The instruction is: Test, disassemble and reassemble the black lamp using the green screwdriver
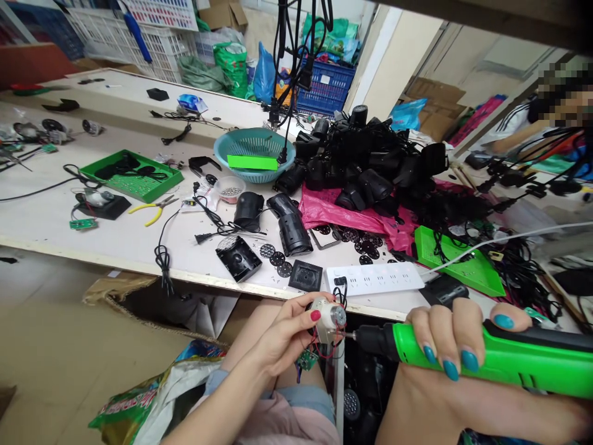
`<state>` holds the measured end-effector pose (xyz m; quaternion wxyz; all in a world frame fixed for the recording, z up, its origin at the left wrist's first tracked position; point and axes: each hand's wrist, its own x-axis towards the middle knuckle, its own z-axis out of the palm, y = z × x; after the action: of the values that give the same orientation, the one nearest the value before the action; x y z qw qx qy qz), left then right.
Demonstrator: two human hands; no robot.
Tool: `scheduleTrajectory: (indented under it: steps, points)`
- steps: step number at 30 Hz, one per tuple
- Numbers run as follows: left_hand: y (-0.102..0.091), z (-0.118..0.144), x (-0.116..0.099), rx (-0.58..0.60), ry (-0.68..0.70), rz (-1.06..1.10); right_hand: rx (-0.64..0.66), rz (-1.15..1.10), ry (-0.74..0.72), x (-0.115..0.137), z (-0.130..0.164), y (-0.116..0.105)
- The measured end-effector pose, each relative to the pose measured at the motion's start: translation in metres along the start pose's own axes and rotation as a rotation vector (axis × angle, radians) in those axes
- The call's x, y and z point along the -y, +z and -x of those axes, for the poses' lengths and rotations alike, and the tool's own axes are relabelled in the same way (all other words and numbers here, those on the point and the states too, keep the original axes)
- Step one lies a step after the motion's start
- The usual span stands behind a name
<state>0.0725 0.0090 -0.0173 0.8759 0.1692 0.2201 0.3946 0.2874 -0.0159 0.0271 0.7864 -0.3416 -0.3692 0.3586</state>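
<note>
My left hand pinches a small white motor with red wires and a little green circuit board hanging under it, held just below the table's front edge. My right hand grips a bright green electric screwdriver; its black bit tip touches the motor's right side. Both hands are over my lap.
The white worktable holds a white power strip, black housings, a teal basket, green trays, yellow pliers and a heap of black parts on pink plastic. A cardboard box sits below. Another person works at far right.
</note>
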Motion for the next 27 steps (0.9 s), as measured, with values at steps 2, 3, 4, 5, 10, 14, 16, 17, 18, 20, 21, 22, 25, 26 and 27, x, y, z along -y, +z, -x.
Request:
scheduleTrajectory:
  steps: [2,3,4,5,10,14,16,17,18,20,21,22,25,26,27]
  points:
    - [0.0,0.001,0.0,-0.008,-0.002,-0.005,0.056,-0.051,-0.064,-0.002,-0.007,-0.002]
    - [0.0,0.001,0.0,-0.011,-0.002,-0.011,0.101,-0.073,-0.077,-0.002,-0.011,-0.002]
    - [0.0,0.002,0.0,-0.014,-0.001,-0.017,0.153,-0.088,-0.075,-0.001,-0.014,0.0]
    - [0.0,0.002,-0.001,-0.013,0.0,-0.026,0.209,-0.099,-0.068,-0.001,-0.016,0.001]
    - [-0.001,0.002,0.0,-0.004,-0.005,-0.038,0.228,-0.143,-0.037,0.004,-0.018,0.012]
    - [-0.003,0.003,0.002,-0.015,-0.061,-0.002,0.285,-0.122,-0.03,0.009,-0.008,0.026]
    - [-0.005,0.003,0.001,-0.023,-0.073,-0.007,0.313,-0.087,-0.011,0.011,-0.005,0.033]
    - [-0.007,0.002,0.0,-0.021,-0.08,-0.033,0.31,-0.081,0.013,0.011,-0.006,0.037]
    - [-0.01,0.002,-0.001,-0.019,-0.089,-0.075,0.286,-0.089,0.039,0.01,-0.008,0.04]
    - [-0.016,-0.001,-0.003,-0.044,-0.047,-0.225,0.163,-0.092,0.058,0.005,-0.018,0.045]
    - [-0.02,-0.003,-0.005,-0.086,0.011,-0.337,0.089,-0.073,0.036,0.0,-0.026,0.046]
    - [-0.024,-0.005,-0.005,-0.148,0.08,-0.473,0.019,-0.028,0.012,-0.005,-0.035,0.047]
    - [-0.033,-0.007,-0.008,-0.325,0.259,-0.921,-0.167,0.154,-0.065,-0.023,-0.057,0.045]
    - [-0.034,-0.007,-0.009,-0.345,0.299,-1.046,-0.191,0.215,-0.069,-0.029,-0.059,0.044]
    - [-0.035,-0.007,-0.01,-0.345,0.345,-1.149,-0.208,0.287,-0.077,-0.034,-0.057,0.042]
